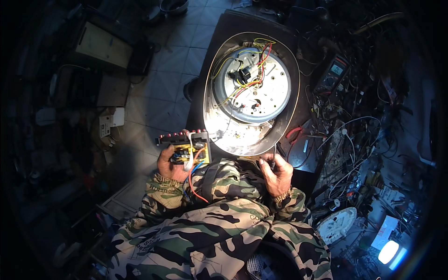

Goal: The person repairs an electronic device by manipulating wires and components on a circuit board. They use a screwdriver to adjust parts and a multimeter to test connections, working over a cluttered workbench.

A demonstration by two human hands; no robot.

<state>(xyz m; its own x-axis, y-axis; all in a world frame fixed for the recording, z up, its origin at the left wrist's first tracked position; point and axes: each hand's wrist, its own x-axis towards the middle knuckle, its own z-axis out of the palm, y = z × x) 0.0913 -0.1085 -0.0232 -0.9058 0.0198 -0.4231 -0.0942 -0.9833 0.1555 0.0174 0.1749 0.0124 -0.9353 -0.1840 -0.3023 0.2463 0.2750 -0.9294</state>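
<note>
Near oval housing [283,119], left hand [169,167] gripping board [182,152], right hand [277,175] curled

Tan, green, brown and black camouflage on the jacket [224,226]; yellow on the circuit board [178,154]; orange wire [190,180]; red and yellow wires [252,85]; whitish round plate [276,93]; red-handled tool [293,132]; near-black counter [223,39].

Head: left fisheye, worn on our head | Facing: we look down past our camouflage jacket [210,233] onto our hands [278,176] and the counter [233,23] | Range: hands near, floor [172,70] farther below | Span: wide, rim dark
</note>
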